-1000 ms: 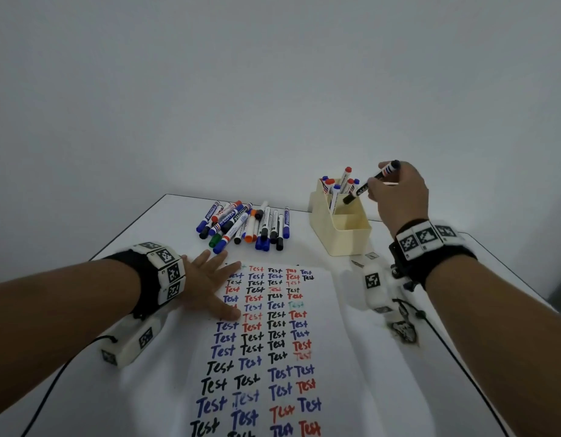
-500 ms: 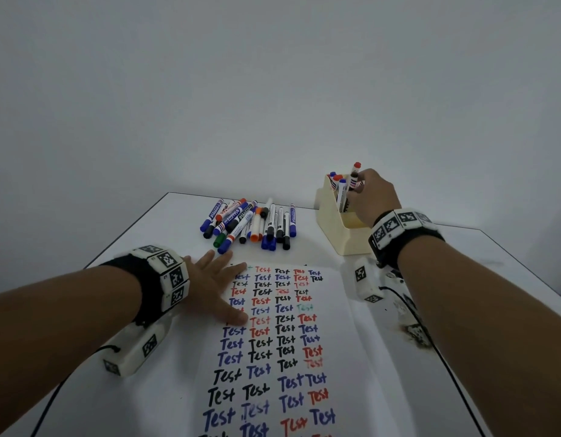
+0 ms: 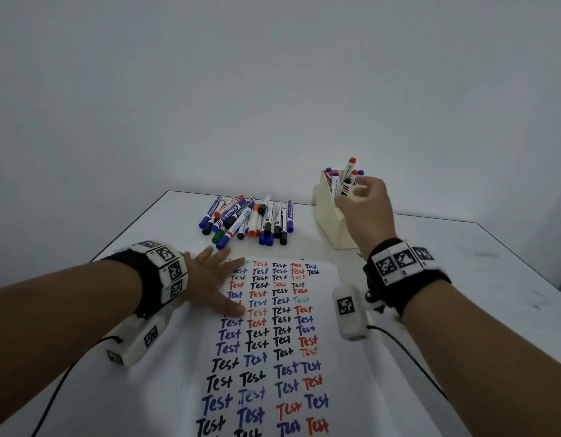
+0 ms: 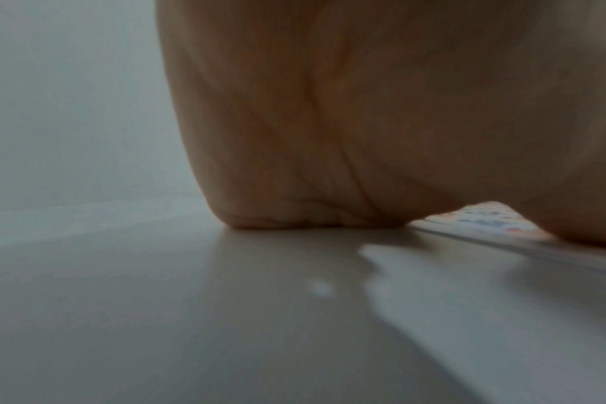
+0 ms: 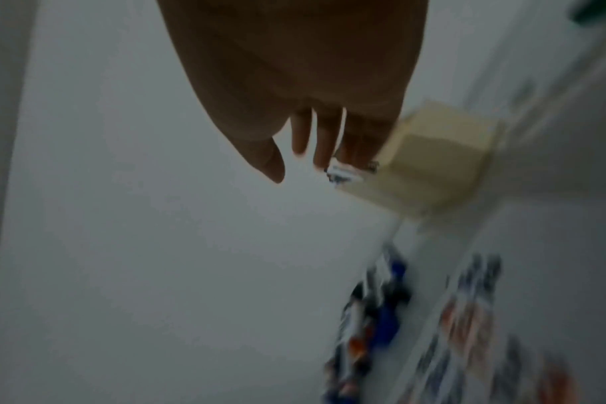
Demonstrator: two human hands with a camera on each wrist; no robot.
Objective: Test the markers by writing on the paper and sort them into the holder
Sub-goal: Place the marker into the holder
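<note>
The white paper [image 3: 272, 342], covered in rows of "Test" in black, blue and red, lies in front of me. My left hand [image 3: 219, 282] presses flat on its upper left corner, fingers spread; the left wrist view shows only the palm [image 4: 364, 109] on the table. My right hand [image 3: 356, 197] hovers at the cream holder [image 3: 328, 222], fingers loose and empty, straight in the right wrist view [image 5: 326, 142]. A black-capped marker [image 3: 347, 184] stands in the holder among red and blue ones. Loose markers [image 3: 247, 219] lie piled beyond the paper.
The white table [image 3: 462, 279] ends at a dark edge at the back and right, with a plain wall behind. Cables run from both wrist units across the table toward me. The holder [image 5: 433, 161] and marker pile [image 5: 374, 314] appear blurred in the right wrist view.
My right hand carried the black-capped marker down into the holder and let go of it; its fingers now hang loose beside the holder. The left hand stayed flat on the paper.
</note>
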